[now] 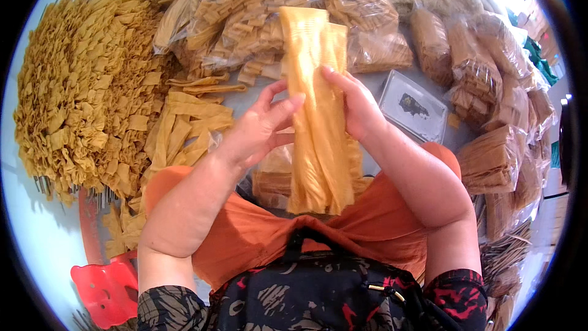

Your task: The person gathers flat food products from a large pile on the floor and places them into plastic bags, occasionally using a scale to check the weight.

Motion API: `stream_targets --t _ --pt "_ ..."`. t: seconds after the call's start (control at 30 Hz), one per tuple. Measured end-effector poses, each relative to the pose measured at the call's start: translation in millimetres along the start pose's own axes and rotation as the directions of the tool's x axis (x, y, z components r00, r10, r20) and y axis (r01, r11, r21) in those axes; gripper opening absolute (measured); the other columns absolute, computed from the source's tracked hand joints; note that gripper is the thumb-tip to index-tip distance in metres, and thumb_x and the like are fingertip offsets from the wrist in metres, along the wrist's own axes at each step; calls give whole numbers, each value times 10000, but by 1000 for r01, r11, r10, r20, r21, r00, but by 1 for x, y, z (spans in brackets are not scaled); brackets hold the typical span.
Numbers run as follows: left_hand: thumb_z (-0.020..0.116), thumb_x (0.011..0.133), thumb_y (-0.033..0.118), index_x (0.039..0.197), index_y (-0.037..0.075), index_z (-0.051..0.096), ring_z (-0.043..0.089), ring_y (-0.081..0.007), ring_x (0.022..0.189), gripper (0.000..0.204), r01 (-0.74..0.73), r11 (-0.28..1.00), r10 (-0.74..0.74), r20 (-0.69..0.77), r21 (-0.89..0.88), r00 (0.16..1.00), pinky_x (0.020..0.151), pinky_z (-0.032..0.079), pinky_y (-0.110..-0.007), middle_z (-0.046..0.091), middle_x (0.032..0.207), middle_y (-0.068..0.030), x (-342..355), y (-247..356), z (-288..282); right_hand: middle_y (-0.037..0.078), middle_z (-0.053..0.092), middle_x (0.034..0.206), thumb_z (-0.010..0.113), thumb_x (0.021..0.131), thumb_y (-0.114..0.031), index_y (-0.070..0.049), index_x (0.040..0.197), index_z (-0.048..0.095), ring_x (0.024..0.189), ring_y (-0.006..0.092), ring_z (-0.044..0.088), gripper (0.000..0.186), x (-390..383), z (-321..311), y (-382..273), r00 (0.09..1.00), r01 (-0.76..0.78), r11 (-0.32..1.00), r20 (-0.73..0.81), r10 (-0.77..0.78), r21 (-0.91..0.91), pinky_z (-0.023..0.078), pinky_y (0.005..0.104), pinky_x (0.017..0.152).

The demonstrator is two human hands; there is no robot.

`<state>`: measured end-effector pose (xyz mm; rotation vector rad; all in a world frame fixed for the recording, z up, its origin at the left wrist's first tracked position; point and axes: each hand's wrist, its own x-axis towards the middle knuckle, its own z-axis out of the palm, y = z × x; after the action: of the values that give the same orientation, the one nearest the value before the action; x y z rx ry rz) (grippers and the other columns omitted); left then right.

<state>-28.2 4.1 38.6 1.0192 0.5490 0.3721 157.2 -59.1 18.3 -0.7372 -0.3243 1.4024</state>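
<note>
A long bundle of yellow dried bean-curd sheets (315, 116) stands upright in front of me, over my orange-clad lap. My right hand (358, 107) grips its right edge about midway up. My left hand (260, 125) rests against its left edge with fingers spread and the thumb across the front. The bundle's lower end hangs near my knees.
A big heap of loose yellow strips (92, 86) lies to the left. Several clear bags of packed strips (245, 12) fill the back and right side. A flat grey scale (413, 113) sits to the right of my hands. A red plastic stool (104, 288) is at lower left.
</note>
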Motion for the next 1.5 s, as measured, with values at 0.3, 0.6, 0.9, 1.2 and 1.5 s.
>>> stream_targets --t 0.3,0.6,0.9,1.2,1.5 --pt "549 950 228 1330 63 442 547 -211 1154 428 -78 973 51 -128 -217 990 978 461 -380 545 1274 -81 14 -15 3 120 600 1131 712 834 -262 -47 1158 541 1039 229 585 425 1 13 10 816 488 345 279 -507 -801 465 359 896" --pt "604 920 292 1226 73 519 575 -202 1091 385 -474 846 334 -451 -243 828 931 477 -385 583 1188 -68 13 13 -3 32 584 930 739 722 -176 -134 906 608 900 242 575 230 -28 24 15 473 630 -447 770 -427 -635 408 373 811" --pt "608 927 237 1249 66 500 566 -170 1076 380 -599 790 501 -426 -129 753 917 473 -362 565 1182 -46 9 4 9 30 555 852 725 738 -218 -143 918 614 826 228 557 225 -26 27 21 482 595 -469 757 -441 -653 375 350 780" --pt "603 927 194 1266 63 479 533 -158 1095 384 -611 785 523 -416 -106 744 926 457 -347 531 1207 -49 2 5 18 44 539 817 708 747 -211 -121 897 605 786 228 549 203 -27 27 20 475 571 -527 777 -413 -629 384 355 750" --pt "608 923 212 1259 59 480 535 -157 1084 391 -591 799 500 -425 -109 755 914 460 -348 533 1191 -44 3 1 18 56 526 816 673 761 -185 -94 908 586 810 241 550 194 -26 28 18 494 580 -563 804 -331 -589 390 365 763"
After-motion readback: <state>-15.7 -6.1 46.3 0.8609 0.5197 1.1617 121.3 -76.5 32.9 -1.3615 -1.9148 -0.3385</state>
